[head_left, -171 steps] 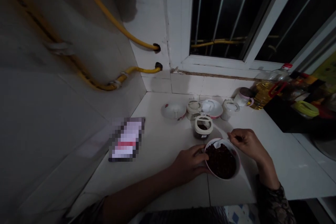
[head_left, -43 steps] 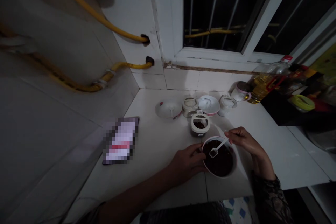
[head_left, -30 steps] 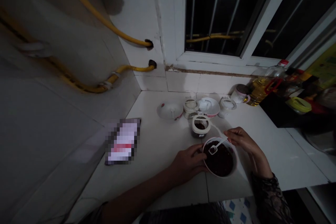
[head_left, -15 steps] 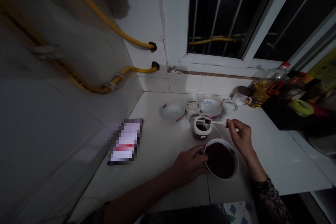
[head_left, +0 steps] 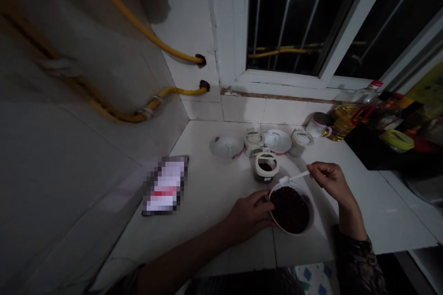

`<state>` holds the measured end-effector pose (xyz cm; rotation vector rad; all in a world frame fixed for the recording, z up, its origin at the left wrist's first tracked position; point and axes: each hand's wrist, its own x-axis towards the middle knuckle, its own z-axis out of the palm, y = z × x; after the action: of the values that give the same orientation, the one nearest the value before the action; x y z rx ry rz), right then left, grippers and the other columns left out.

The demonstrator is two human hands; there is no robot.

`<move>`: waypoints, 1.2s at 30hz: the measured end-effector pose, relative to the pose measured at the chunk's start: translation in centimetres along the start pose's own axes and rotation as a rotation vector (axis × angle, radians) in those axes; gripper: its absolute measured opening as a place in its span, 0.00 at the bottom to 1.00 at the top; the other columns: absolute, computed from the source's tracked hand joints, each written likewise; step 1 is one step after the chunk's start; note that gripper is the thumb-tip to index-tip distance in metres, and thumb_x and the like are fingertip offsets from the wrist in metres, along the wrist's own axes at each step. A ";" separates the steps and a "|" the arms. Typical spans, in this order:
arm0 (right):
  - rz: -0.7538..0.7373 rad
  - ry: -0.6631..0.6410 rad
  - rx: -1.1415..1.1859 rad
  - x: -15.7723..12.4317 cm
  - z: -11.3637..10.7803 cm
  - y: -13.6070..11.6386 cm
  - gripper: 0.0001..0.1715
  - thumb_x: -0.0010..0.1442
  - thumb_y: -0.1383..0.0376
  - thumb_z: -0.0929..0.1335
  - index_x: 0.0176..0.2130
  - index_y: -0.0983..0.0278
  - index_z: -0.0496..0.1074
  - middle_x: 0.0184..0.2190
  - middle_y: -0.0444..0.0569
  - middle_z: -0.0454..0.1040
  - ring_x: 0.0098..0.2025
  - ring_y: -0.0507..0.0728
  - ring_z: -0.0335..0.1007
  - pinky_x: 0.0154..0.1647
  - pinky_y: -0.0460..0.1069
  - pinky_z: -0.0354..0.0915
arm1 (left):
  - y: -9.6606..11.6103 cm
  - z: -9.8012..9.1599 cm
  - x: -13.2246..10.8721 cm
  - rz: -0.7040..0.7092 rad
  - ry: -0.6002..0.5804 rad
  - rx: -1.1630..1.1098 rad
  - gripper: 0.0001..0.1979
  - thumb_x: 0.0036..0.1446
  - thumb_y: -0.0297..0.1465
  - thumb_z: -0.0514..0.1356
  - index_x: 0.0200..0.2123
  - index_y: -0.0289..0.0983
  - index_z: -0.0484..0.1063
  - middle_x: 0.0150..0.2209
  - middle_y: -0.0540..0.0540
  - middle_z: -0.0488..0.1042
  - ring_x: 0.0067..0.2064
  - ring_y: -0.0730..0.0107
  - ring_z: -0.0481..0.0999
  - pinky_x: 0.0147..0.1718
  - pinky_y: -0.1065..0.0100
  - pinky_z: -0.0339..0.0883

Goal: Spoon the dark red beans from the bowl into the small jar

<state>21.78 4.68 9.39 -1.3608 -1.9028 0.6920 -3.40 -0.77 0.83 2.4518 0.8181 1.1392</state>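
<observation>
My left hand (head_left: 254,214) grips the left rim of a white bowl (head_left: 312,214), tilted a little towards me. Dark reddish-brown food (head_left: 290,209), which looks like chilli paste, fills much of it. Between the fingers of my right hand (head_left: 330,179) is the handle of a small white spoon (head_left: 285,180), its head over the bowl's far edge. Whether the spoon touches the food I cannot tell. Just beyond the bowl stands a seasoning jar (head_left: 266,168) with a pale rim, dark contents showing through its open top.
Behind the jar are a shallow bowl (head_left: 224,146), a second bowl (head_left: 282,142) and two pale-topped jars (head_left: 254,140). A lidded mug (head_left: 318,125) and an oil bottle (head_left: 348,117) stand by the window. A blurred-out phone-like screen (head_left: 166,186) lies left; a dark box (head_left: 363,147) sits right.
My right hand has drawn the spoon from above the seasoning jar to the bowl, moving right and nearer. The spoon's dark load no longer shows. My left hand stays on the bowl.
</observation>
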 end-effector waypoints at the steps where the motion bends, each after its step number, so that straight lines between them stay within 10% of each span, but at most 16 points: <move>1: 0.013 -0.077 0.006 0.0 0.0 0.2 0.28 0.59 0.48 0.63 0.18 0.63 0.59 0.16 0.41 0.54 0.21 0.49 0.48 0.23 0.46 0.51 | 0.0 0.0 0.0 -0.008 -0.011 0.002 0.15 0.60 0.43 0.57 0.41 0.37 0.70 0.49 0.39 0.71 0.43 0.67 0.77 0.40 0.69 0.73; 9: 0.071 -0.468 0.060 -0.1 2.2 0.2 0.28 0.58 0.47 0.63 0.20 0.66 0.62 0.18 0.40 0.54 0.22 0.48 0.48 0.22 0.44 0.49 | -0.3 0.2 -0.3 -0.020 -0.033 0.003 0.15 0.60 0.43 0.57 0.43 0.39 0.70 0.50 0.40 0.70 0.43 0.68 0.77 0.41 0.69 0.73; 36: 0.303 -0.303 0.165 0.0 1.2 2.0 0.31 0.51 0.43 0.66 0.17 0.65 0.61 0.14 0.37 0.47 0.18 0.46 0.39 0.19 0.45 0.41 | -0.2 0.0 -0.1 -0.028 -0.055 0.015 0.16 0.61 0.44 0.56 0.42 0.38 0.70 0.51 0.40 0.70 0.44 0.67 0.77 0.41 0.69 0.73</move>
<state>22.01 5.23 7.18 -1.5197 -1.8298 1.2384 -3.51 -0.70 0.66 2.4640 0.8452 1.0541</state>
